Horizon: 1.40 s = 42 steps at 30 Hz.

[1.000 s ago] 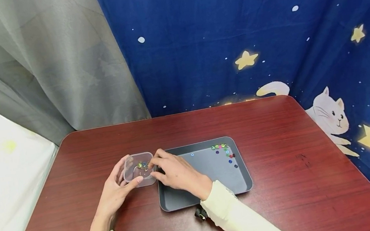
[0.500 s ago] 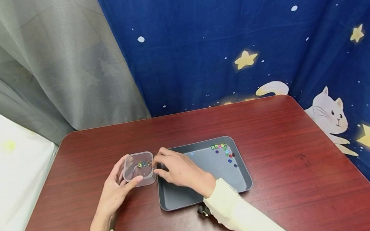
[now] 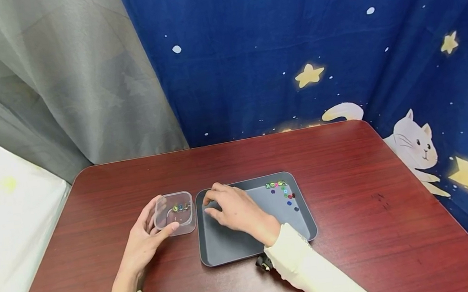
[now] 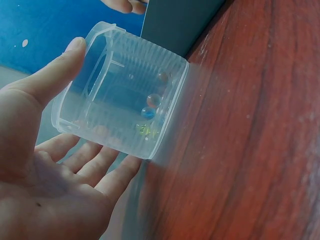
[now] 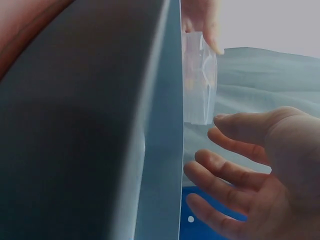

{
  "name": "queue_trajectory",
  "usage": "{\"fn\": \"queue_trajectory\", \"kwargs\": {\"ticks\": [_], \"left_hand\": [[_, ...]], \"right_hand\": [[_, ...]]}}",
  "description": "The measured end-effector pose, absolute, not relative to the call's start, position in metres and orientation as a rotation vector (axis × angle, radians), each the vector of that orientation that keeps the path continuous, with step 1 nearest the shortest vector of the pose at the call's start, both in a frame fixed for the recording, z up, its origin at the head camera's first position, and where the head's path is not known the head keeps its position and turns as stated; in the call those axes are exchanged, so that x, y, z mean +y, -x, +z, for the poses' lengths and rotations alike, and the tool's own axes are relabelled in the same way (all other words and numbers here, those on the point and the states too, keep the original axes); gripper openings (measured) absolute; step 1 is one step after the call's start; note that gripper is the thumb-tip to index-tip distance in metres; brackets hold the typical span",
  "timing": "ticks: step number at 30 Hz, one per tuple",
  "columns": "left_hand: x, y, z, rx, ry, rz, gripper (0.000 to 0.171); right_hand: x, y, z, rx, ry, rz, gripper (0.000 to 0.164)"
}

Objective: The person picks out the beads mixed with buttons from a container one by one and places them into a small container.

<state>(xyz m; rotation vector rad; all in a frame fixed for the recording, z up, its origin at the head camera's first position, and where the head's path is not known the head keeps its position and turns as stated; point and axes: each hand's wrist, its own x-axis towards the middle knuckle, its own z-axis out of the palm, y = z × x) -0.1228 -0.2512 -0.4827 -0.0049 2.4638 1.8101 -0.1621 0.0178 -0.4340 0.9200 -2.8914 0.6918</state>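
My left hand (image 3: 142, 238) holds a clear plastic box (image 3: 188, 228) on the table, thumb over its rim and fingers along its far side. On the bottom of the box lie several small shiny balls (image 4: 148, 112), yellow-green, blue and clear, marble-like. My right hand (image 3: 238, 208) hovers over the left part of a dark grey tray (image 3: 228, 250), its fingers loosely bent and nothing between them. In the right wrist view the thumb and fingers (image 5: 215, 187) stand apart. Small coloured discs (image 3: 287, 191), green, pink, blue, red and dark, lie along the tray's far right corner.
The tray's raised rim (image 3: 198, 227) stands close beside the box's right side. Both rest on a reddish-brown wooden table (image 3: 375, 207). Behind it hang a grey curtain (image 3: 125, 105) and a blue star-patterned curtain (image 3: 242, 68). A white surface (image 3: 9, 229) borders the left.
My right hand has drawn back from inside the box, moving right to above the tray, and its fingers have spread apart. The left hand keeps its grip on the box.
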Motion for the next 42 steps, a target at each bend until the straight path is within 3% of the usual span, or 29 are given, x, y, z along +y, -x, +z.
{"fn": "queue_trajectory", "kwargs": {"ticks": [34, 42], "left_hand": [[-0.252, 0.124, -0.479, 2.477, -0.006, 1.775, 0.085], [-0.252, 0.123, -0.483, 2.488, 0.019, 1.744, 0.085]], "right_hand": [[0.055, 0.168, -0.436, -3.059, -0.68, 0.682, 0.021], [0.063, 0.168, -0.441, -3.12, -0.553, 0.652, 0.029]]}}
